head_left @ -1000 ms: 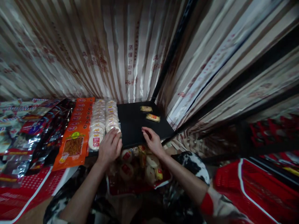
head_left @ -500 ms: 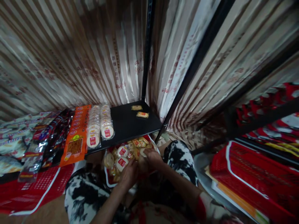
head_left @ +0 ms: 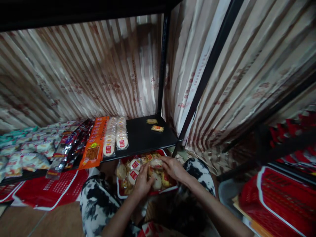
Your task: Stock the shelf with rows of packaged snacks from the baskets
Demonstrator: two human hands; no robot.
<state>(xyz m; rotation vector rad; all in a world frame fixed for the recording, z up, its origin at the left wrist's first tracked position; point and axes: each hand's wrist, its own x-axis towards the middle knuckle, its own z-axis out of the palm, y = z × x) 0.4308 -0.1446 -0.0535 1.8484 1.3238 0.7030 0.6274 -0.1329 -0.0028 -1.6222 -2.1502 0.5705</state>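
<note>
A red basket with a white rim (head_left: 119, 191) stands between my knees, filled with wrapped snacks. Round white crackers with red labels (head_left: 133, 176) lie in it among small yellow packets (head_left: 166, 179). My right hand (head_left: 174, 169) pinches a round wrapped cracker (head_left: 156, 163) above the basket's right half. To its left, my left hand (head_left: 143, 183) is over the contents with thumb and fingers apart, close to that cracker; whether its fingertips touch the wrapper is unclear.
Behind the basket, a black shelf (head_left: 140, 140) carries two rows of round crackers (head_left: 121, 140), orange bags (head_left: 92, 151), dark packets and white packets (head_left: 34, 161). Two small yellow packets (head_left: 157, 128) lie near its corner post (head_left: 164, 62). Red baskets (head_left: 283, 200) stand on both sides.
My view has shifted left and up, showing an upper shelf. My right hand has lifted a round cracker into view. The fingers of my left hand have spread.
</note>
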